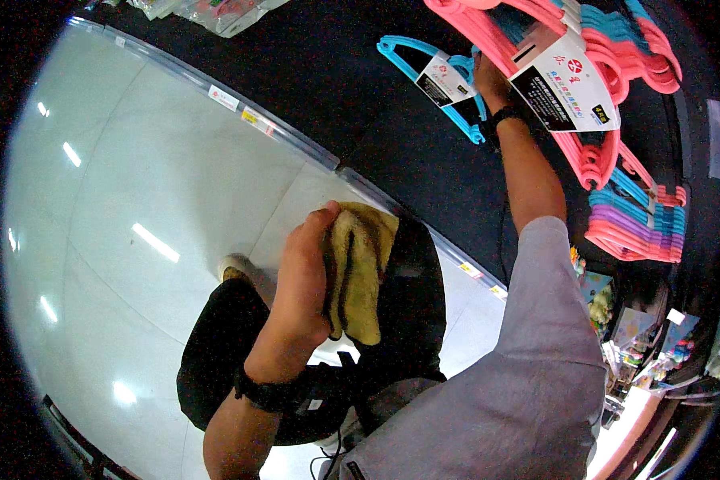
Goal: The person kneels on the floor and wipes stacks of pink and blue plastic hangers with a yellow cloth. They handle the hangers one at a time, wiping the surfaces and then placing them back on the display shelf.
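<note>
A folded yellow cloth point(356, 276) is in my left hand point(302, 268), which is closed around its left side above my knee. My right hand point(490, 82) reaches over the black shelf, beside a pack of blue hangers point(408, 56) with a white and black card. Pink hangers point(488, 36), bound by a large card point(572, 84), hang over part of this hand. Its fingers are mostly hidden there, so their grip does not show. Dark bands circle both wrists.
The black shelf point(312, 88) has a clear front strip with price labels point(256, 120). More hangers in blue, purple and pink point(636, 220) stand at the right. Plastic-wrapped goods point(216, 12) lie at the far left end. Pale shiny floor point(152, 184) runs along the shelf.
</note>
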Available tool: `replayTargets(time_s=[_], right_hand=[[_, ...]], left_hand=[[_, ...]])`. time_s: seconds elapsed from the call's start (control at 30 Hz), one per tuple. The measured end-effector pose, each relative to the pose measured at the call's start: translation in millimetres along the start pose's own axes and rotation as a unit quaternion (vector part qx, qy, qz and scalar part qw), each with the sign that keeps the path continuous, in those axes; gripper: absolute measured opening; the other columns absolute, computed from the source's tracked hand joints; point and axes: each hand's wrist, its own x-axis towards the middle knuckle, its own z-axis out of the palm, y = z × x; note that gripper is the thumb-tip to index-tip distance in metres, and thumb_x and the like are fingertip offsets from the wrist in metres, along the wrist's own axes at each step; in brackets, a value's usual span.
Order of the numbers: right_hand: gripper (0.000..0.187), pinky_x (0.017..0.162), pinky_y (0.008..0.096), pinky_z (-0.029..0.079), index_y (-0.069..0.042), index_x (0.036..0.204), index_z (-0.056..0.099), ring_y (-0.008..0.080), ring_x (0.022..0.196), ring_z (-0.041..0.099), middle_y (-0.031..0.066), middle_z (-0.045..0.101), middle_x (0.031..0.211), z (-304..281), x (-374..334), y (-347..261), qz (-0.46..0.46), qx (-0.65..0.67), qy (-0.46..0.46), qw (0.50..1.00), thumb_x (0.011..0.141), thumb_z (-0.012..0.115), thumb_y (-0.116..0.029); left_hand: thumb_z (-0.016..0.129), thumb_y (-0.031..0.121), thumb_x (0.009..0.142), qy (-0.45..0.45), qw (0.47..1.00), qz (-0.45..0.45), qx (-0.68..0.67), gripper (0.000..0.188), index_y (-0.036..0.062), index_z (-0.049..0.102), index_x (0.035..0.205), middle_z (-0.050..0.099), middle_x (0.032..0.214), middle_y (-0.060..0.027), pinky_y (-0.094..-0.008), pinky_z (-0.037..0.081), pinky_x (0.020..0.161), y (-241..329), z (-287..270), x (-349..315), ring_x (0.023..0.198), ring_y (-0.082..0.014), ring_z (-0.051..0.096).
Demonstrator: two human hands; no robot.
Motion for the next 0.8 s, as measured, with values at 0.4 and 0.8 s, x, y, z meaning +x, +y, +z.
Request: replayTargets(time_s=[0.4, 0.8], right_hand=[[0.044, 0.103, 0.0392, 0.044, 0.0, 0.133, 0.055, 0.0315, 0.12, 0.059, 0.0165, 0.064, 0.126, -113, -61, -135, 0.022, 0.352, -0.142, 0.925, 0.1, 0.057, -0.029], [0.034, 0.083, 0.0328, 0.052, 0.001, 0.113, 0.064, 0.0151, 0.089, 0.065, 0.0079, 0.071, 0.099, -302, -115, -229, 0.246, 0.629, -0.229, 0.701, 0.087, 0.075, -0.019]], left_hand=[[0.052, 0.048, 0.096, -0.019, 0.998, 0.018, -0.057, 0.046, 0.0061, 0.064, 0.109, 0.068, 0.092, -0.0068, -0.0332, 0.057, 0.074, 23, 11, -17, 0.083, -0.0198, 0.067], [0.05, 0.036, 0.09, -0.147, 0.984, 0.094, -0.026, 0.05, 0.0022, 0.056, 0.125, 0.064, 0.114, -0.0125, -0.0402, 0.051, 0.093, 28, 2, 30, 0.103, -0.0257, 0.063]])
